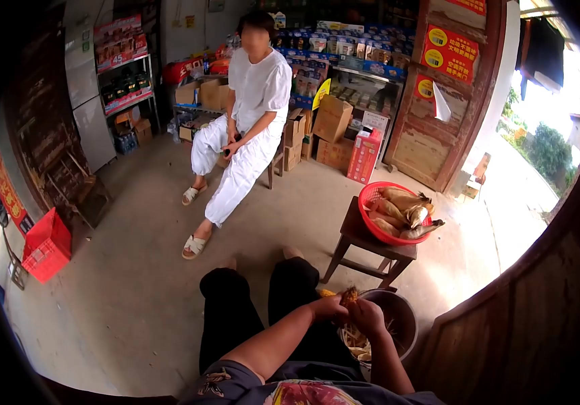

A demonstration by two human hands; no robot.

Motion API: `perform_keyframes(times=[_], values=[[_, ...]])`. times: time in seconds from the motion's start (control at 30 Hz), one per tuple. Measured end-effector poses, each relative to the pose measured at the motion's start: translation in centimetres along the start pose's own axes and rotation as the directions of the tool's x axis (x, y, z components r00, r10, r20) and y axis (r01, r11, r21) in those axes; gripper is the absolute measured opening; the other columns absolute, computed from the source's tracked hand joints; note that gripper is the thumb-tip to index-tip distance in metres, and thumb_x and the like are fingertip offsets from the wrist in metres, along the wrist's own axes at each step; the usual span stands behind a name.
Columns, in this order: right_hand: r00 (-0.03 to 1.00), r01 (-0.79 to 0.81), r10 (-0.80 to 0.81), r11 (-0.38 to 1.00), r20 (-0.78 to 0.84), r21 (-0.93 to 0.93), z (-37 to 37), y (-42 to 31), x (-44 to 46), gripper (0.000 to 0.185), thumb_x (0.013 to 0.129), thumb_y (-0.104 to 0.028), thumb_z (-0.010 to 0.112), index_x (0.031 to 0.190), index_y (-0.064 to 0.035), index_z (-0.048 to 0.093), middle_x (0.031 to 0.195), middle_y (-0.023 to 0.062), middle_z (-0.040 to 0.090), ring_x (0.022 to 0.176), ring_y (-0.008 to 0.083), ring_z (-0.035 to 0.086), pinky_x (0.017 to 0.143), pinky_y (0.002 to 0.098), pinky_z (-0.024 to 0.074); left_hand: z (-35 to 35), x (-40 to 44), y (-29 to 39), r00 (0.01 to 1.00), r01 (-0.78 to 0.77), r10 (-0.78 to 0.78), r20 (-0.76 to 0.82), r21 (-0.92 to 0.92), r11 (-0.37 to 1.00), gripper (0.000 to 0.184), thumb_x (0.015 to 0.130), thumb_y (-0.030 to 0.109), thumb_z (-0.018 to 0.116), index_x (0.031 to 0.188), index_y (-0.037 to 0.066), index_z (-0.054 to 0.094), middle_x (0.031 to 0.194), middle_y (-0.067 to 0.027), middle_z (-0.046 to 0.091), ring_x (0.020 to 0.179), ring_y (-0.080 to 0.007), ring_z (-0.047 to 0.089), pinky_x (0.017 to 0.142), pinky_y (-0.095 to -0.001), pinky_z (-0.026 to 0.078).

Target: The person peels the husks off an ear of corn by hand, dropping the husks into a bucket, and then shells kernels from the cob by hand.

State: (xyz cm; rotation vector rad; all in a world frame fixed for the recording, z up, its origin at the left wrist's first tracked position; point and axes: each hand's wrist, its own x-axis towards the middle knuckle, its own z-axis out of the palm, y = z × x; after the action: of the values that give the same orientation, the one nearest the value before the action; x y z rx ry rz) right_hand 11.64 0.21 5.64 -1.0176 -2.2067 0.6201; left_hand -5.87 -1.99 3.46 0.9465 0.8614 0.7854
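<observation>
Above the bucket, my left hand (330,308) is closed around an ear of corn (326,293), its yellow kernels showing past the fingers. My right hand (367,316) meets it and is closed at the brown, silky tip (349,295) of the corn. How the fingers sit on it is partly hidden. Below both hands, beside my right leg, is a round bucket (408,322) with pale husks (356,341) inside. A red plastic basket (373,190) of several ears of corn in their husks (401,199) rests on a wooden stool (352,231) just beyond.
Another person (257,84) in white sits facing me, hands together in the lap. Behind are cardboard boxes (332,118) and shelves of packaged goods (344,47). At left are a red crate (47,246) and a wooden chair (77,189). A wooden door (449,94) borders the bright doorway.
</observation>
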Motion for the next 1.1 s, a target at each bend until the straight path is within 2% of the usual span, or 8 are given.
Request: perform_keyframes(times=[0.2, 0.43, 0.53, 0.6, 0.7, 0.87, 1.0, 1.1], values=[[0.983, 0.123, -0.123, 0.992, -0.133, -0.013, 0.5, -0.1, 0.1, 0.026, 0.081, -0.014, 0.058, 0.060, -0.0027, 0.049, 0.058, 0.0188, 0.050, 0.054, 0.0378, 0.052, 0.050, 0.0438, 0.0399, 1.5, -1.1, 1.9, 0.988, 0.037, -0.008, -0.152, 0.190, 0.981, 0.068, 0.072, 0.015, 0.066, 0.132, 0.003, 0.034, 0.097, -0.0101, 0.058, 0.082, -0.0189, 0.059, 0.070, -0.0289, 0.051], [0.986, -0.031, 0.025, 0.999, -0.165, -0.036, 2.3, 5.5, -1.7, 0.028, 0.081, -0.020, 0.058, 0.058, -0.0059, 0.053, 0.059, 0.0173, 0.055, 0.057, 0.0374, 0.056, 0.052, 0.0459, 0.0437, 0.3, 0.8, -0.8, 0.980, -0.071, 0.074, -0.184, 0.021, 0.997, 0.079, 0.071, 0.014, 0.071, 0.137, 0.004, 0.028, 0.098, -0.0135, 0.060, 0.083, -0.0210, 0.061, 0.068, -0.0311, 0.052], [0.975, -0.206, 0.222, 0.927, 0.014, -0.313, 4.4, 10.9, -5.2, 0.025, 0.083, -0.025, 0.055, 0.068, -0.0053, 0.059, 0.072, 0.0186, 0.062, 0.065, 0.0358, 0.061, 0.057, 0.0455, 0.0483, 0.4, 0.1, 0.3, 0.989, -0.033, 0.016, -0.145, -0.113, 0.993, 0.081, 0.072, 0.011, 0.071, 0.138, 0.005, 0.025, 0.098, -0.0146, 0.061, 0.082, -0.0219, 0.063, 0.068, -0.0325, 0.053], [0.886, -0.331, 0.434, 0.837, 0.161, -0.436, 5.3, 12.6, -7.3, 0.021, 0.083, -0.023, 0.059, 0.095, -0.0064, 0.061, 0.089, 0.0206, 0.063, 0.081, 0.0362, 0.062, 0.070, 0.0467, 0.0499, 0.4, 0.1, 0.2, 0.991, -0.045, 0.025, -0.129, -0.158, 0.986, 0.080, 0.073, 0.008, 0.070, 0.138, 0.006, 0.024, 0.095, -0.0143, 0.061, 0.081, -0.0223, 0.063, 0.068, -0.0330, 0.053], [0.859, -0.257, 0.420, 0.848, 0.293, -0.463, 3.7, 12.0, -8.4, 0.043, 0.082, -0.031, 0.062, 0.117, -0.0085, 0.054, 0.107, 0.0219, 0.060, 0.089, 0.0357, 0.062, 0.077, 0.0444, 0.0500, 0.5, -0.1, 0.1, 0.994, -0.039, 0.021, -0.110, -0.166, 0.985, 0.079, 0.072, 0.008, 0.070, 0.137, 0.006, 0.025, 0.097, -0.0149, 0.061, 0.083, -0.0226, 0.063, 0.069, -0.0328, 0.053], [0.920, -0.385, 0.346, 0.882, 0.181, 0.271, 0.4, 7.3, -3.2, 0.028, 0.092, -0.029, 0.056, 0.096, -0.0013, 0.060, 0.078, 0.0080, 0.062, 0.071, 0.0148, 0.057, 0.065, 0.0305, 0.0466, 0.4, 0.3, -0.2, 0.995, -0.031, 0.019, -0.100, -0.117, 0.993, 0.079, 0.069, 0.008, 0.068, 0.137, 0.005, 0.027, 0.104, -0.0151, 0.059, 0.086, -0.0217, 0.062, 0.071, -0.0317, 0.053], [0.944, -0.308, 0.262, 0.918, 0.202, 0.251, -1.1, 2.7, -0.1, 0.027, 0.090, -0.028, 0.057, 0.088, -0.0017, 0.059, 0.075, 0.0077, 0.061, 0.069, 0.0156, 0.056, 0.066, 0.0306, 0.0458, 0.5, 0.7, -0.1, 0.991, -0.059, 0.068, -0.112, 0.080, 0.995, 0.079, 0.067, 0.012, 0.066, 0.136, 0.004, 0.029, 0.110, -0.0133, 0.056, 0.094, -0.0198, 0.058, 0.081, -0.0302, 0.049], [0.942, -0.270, 0.298, 0.946, 0.152, -0.182, -0.6, 0.2, 0.2, 0.037, 0.083, -0.040, 0.060, 0.086, -0.0029, 0.061, 0.075, 0.0179, 0.061, 0.071, 0.0334, 0.061, 0.065, 0.0401, 0.0469, 0.0, 0.9, -0.3, 0.995, -0.047, 0.068, -0.076, 0.250, 0.967, 0.081, 0.068, 0.015, 0.066, 0.137, 0.003, 0.028, 0.115, -0.0133, 0.053, 0.100, -0.0191, 0.054, 0.087, -0.0300, 0.045]])
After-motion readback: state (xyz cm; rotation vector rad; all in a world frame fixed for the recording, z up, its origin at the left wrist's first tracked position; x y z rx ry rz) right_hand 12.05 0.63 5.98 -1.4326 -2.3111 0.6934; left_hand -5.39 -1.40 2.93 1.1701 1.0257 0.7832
